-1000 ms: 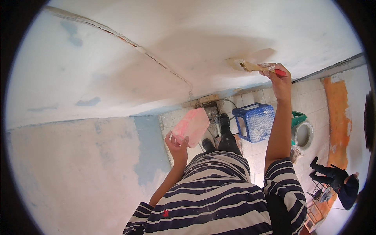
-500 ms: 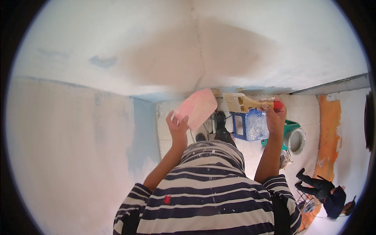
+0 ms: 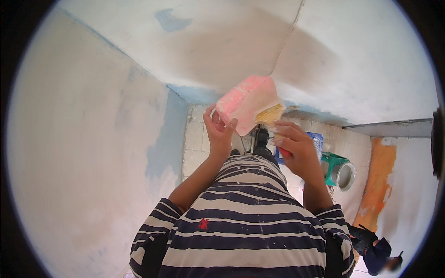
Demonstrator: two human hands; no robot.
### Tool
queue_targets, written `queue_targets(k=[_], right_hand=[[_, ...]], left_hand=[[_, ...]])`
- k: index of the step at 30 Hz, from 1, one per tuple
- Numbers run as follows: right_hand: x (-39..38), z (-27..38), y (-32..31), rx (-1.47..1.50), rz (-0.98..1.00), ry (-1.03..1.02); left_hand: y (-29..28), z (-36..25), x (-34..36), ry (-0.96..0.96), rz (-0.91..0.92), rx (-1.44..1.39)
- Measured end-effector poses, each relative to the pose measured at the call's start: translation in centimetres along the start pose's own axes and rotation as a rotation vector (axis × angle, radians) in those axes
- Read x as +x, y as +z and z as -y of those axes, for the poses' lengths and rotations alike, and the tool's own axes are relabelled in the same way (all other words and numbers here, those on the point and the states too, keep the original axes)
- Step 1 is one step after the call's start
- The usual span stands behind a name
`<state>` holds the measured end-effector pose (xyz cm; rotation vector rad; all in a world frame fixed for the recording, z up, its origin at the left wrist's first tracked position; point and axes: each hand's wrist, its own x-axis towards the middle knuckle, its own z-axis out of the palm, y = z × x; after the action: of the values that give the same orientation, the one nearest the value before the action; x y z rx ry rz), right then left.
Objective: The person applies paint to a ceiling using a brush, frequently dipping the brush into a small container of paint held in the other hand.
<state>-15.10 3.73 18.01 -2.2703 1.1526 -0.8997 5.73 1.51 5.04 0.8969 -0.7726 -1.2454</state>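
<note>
My left hand (image 3: 219, 129) grips the lower left edge of a pink plastic container (image 3: 245, 95), thumb in front and fingers around its side. The container is tilted and smeared with whitish stuff. In my right hand (image 3: 296, 148) is a wide paintbrush (image 3: 270, 114) with a red handle end showing under the fingers. Its yellowish head meets the right side of the container; how far it reaches inside I cannot tell. Both hands are in front of my body, below the wall corner.
White walls (image 3: 83, 120) with pale blue patches meet ahead and at left. Right of my feet stand a blue crate-like stool (image 3: 315, 141), partly hidden, a green stool (image 3: 328, 167) and a round whitish bucket (image 3: 346, 176). Another person (image 3: 378, 250) is at the lower right.
My right hand has moved left, bringing the paintbrush from apart to against the pink container. The container has shifted slightly right and up, and the view has turned.
</note>
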Motion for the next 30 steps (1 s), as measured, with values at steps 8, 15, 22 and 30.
queue_targets(k=[8, 15, 22, 30], right_hand=[[0.3, 2.9, 3.5, 0.018, 0.040, -0.061], [-0.1, 3.9, 4.6, 0.078, 0.032, -0.087], [0.7, 3.4, 4.6, 0.078, -0.051, -0.067], [1.1, 1.1, 4.3, -0.013, -0.194, 0.068]], left_hand=[[-2.7, -0.6, -1.8, 0.069, 0.009, -0.222], [-3.0, -1.4, -2.2, 0.102, 0.026, -0.275], [-2.7, -1.9, -1.2, 0.135, 0.056, -0.308], [-0.8, -1.1, 0.5, 0.122, 0.077, -0.301]])
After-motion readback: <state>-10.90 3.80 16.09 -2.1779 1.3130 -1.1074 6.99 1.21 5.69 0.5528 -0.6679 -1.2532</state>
